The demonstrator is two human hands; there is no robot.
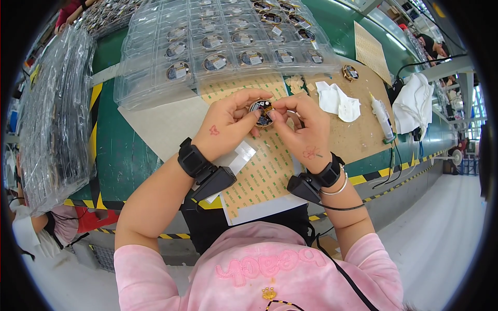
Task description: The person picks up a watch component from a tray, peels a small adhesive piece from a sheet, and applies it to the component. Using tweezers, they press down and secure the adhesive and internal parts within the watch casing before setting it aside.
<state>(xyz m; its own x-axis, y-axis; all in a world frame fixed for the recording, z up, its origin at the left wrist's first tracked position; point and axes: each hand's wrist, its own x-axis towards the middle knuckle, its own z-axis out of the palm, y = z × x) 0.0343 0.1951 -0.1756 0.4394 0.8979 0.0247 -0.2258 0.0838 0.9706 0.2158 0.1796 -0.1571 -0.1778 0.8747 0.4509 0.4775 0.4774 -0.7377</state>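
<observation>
Between both hands I hold a small round electronic module [262, 110] with a gold-coloured rim and a dark circuit inside. My left hand [232, 120] grips its left side, the thumb lying over the face. With thumb and index finger pinched together, my right hand [302, 123] works at its right edge; whether a smaller piece is between those fingertips is hidden. Under the hands lies a tan adhesive sheet [259, 171] with rows of small green print. Beyond them, a stack of clear plastic trays [155, 85] holds several similar round modules [215, 61].
A single module [350, 72] sits on a brown board [332, 132] at the right, near a crumpled white cloth [340, 101]. A white pen-like tool [382, 116] with a cord stands beyond it, beside another white cloth [413, 101]. Plastic-wrapped trays [57, 119] are piled at left.
</observation>
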